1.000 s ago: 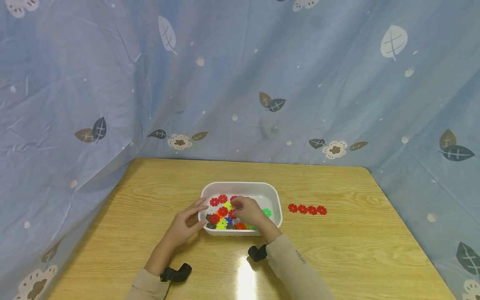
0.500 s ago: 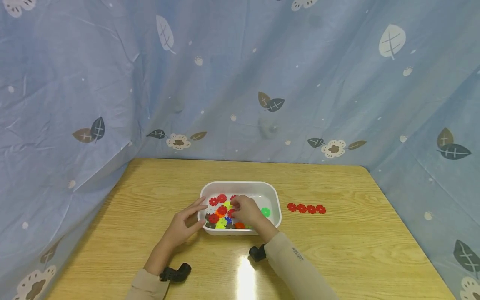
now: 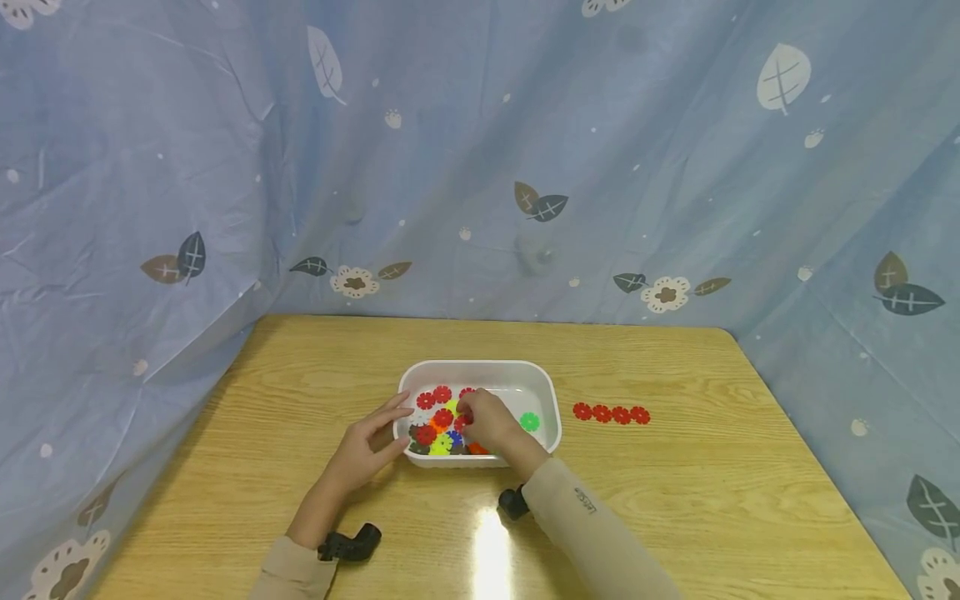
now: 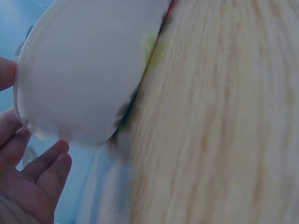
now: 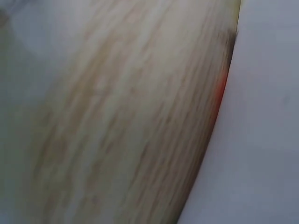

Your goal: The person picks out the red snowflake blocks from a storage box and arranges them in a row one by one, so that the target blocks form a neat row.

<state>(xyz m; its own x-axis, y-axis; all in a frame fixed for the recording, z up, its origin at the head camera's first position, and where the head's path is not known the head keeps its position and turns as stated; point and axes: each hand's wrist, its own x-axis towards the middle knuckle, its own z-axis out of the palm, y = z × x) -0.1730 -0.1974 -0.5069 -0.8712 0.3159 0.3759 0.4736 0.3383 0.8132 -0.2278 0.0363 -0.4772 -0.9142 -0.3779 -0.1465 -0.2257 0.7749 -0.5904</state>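
A white plastic tray (image 3: 517, 377) on the table holds notched snowflake discs in several colours. My left hand (image 3: 365, 448) rests on its left end, fingers spread and fairly straight. In the left wrist view, some fingertips of that hand (image 4: 35, 182) pass over the rim and others touch the outer wall. My right hand (image 3: 491, 421) reaches into the tray, its fingers bent down at a red snowflake disc (image 3: 460, 424), which they seem to pinch and partly cover. In the right wrist view only the tray's outer wall (image 5: 261, 130) shows, without the hand.
Several red snowflake discs (image 3: 611, 413) lie in a row on the wooden table (image 3: 675, 492), right of the tray. A lone green disc (image 3: 529, 422) sits in the tray's right part. A blue patterned cloth (image 3: 450, 167) hangs behind the table.
The right hand's thumb and fingers have drawn closer together at the red disc inside the tray. The left hand stays on the tray. The whole head view has shifted slightly.
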